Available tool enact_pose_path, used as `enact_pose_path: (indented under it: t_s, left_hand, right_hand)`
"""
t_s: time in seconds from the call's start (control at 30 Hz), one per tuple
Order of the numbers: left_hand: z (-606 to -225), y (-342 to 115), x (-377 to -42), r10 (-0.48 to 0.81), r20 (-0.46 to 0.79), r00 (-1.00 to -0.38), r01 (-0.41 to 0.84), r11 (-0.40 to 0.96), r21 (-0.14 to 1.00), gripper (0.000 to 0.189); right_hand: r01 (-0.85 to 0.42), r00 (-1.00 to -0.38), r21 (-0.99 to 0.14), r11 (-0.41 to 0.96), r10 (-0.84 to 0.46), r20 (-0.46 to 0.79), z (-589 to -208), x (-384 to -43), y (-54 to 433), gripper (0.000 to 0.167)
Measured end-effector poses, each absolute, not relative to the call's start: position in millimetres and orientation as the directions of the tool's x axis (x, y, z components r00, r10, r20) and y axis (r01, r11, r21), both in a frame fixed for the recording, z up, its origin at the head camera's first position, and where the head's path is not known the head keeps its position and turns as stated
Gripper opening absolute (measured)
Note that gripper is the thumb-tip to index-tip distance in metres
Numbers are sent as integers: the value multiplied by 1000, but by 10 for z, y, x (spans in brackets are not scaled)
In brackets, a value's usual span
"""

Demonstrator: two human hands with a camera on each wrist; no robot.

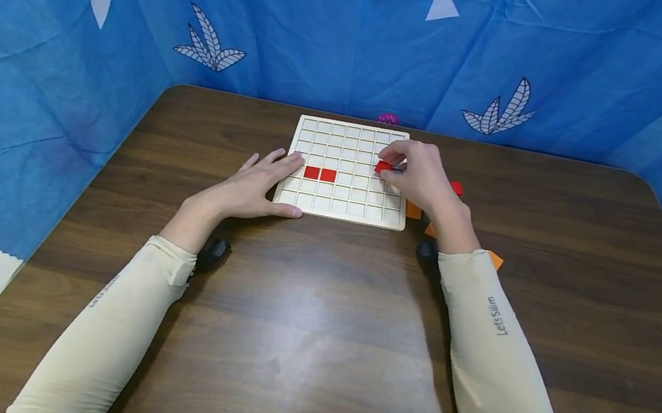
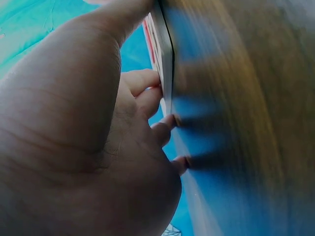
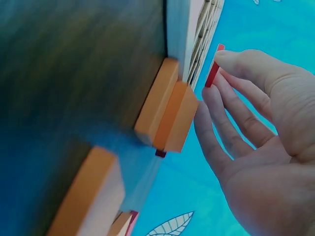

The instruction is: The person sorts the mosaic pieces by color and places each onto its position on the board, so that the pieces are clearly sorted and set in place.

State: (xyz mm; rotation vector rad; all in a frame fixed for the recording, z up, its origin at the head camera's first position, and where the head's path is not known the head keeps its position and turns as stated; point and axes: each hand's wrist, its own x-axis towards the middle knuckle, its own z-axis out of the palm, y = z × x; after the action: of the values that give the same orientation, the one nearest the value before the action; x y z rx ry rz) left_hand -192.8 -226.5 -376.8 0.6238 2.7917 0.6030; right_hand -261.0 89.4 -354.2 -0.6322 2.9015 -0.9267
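A white grid board lies flat near the table's far edge. Two red square tiles sit side by side in its cells, left of centre. My right hand pinches another red tile between thumb and fingers, over the board's right part. Fingers spread, my left hand rests at the board's left edge, its thumb at the near left corner. In the left wrist view some of those fingertips touch the table beside the board.
Orange pieces lie just right of the board, partly under the right arm. Close by is a red piece. Another orange piece shows beside the right sleeve. A blue patterned curtain hangs behind the wooden table.
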Motion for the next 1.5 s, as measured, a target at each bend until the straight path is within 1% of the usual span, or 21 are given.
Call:
enact_pose_path:
  t_s: [0.27, 0.63, 0.83, 1.07, 1.2, 1.5]
  left_hand:
    - [-3784, -2268, -1938, 449, -118, -886, 361, 826, 434, 101]
    - [-3770, -2270, -1932, 445, -124, -887, 354, 827, 437, 101]
    - [-3767, -2272, -1932, 444, -120, -888, 354, 827, 436, 101]
    - [-3765, -2270, -1938, 439, -124, -890, 349, 830, 435, 102]
    - [-3758, -2266, -1942, 440, -122, -889, 351, 829, 436, 102]
    - [-3757, -2260, -1942, 444, -125, -887, 353, 829, 433, 103]
  right_hand:
    - [-409, -890, -559, 721, -450, 72, -3518, -2579, 645, 33]
    - [-466, -858, -517, 718, -510, 64, -3566, -2563, 496, 25]
    - [-482, -853, -502, 718, -517, 79, -3566, -2541, 458, 21]
    - [-491, -843, -538, 685, -530, 94, -3578, -2529, 427, 16]
    - [-511, -830, -535, 672, -548, 105, -3580, -2515, 386, 15]
    - [-487, -846, -535, 691, -526, 90, -3586, -2485, 368, 16]
